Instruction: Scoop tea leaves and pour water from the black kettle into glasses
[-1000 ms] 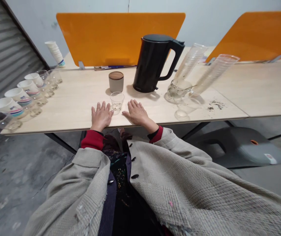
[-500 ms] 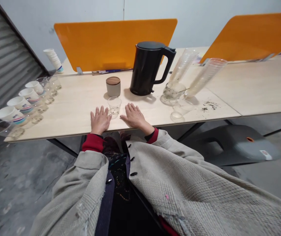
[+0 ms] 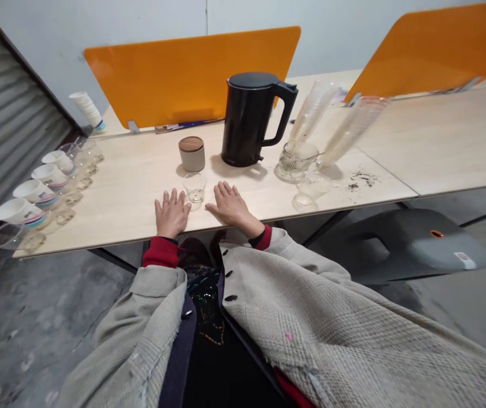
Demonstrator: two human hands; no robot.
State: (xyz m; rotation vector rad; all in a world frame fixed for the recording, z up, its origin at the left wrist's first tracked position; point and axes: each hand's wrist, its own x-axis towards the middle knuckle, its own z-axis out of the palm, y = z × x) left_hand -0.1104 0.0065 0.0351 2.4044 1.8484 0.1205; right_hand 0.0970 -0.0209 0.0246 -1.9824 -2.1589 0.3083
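I have my left hand [image 3: 172, 216] and right hand [image 3: 232, 207] palm-down, fingers [image 3: 225, 191] open, either side of a clear, flared plastic cup [image 3: 195, 190] on the smooth, pale table [image 3: 127, 175].

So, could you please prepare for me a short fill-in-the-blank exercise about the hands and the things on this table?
1. The left hand and the right hand rest palm-____ on the table.
2. The clear cup nearest the hands stands ____ them.
3. The kettle is coloured ____.
4. The lid on the grey canister is coloured ____.

Missing words: down; between; black; brown.
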